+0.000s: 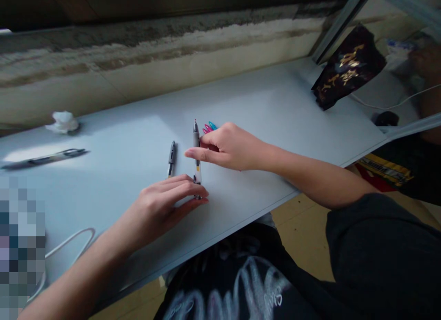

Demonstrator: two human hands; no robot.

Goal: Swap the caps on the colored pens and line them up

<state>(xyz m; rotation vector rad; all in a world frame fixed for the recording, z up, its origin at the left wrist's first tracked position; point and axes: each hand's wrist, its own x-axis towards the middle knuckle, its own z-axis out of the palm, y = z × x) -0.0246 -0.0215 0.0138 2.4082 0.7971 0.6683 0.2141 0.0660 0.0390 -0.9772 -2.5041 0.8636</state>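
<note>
A grey pen [196, 140] lies on the pale table [275, 104], pointing away from me. My right hand [229, 147] pinches its middle with thumb and forefinger, and its curled fingers also hold a bunch of pink and blue pens [209, 127] whose tips stick out past the knuckles. My left hand [165, 205] rests with fingers together on the near end of the grey pen, by its white part. A second dark pen [171, 158] lies loose just left of both hands.
Another pen [44, 158] lies at the far left, with a crumpled white tissue [64, 122] behind it. A dark printed bag [349, 67] sits at the back right. A white cable [69, 244] loops near the front left edge. A wall runs behind the table.
</note>
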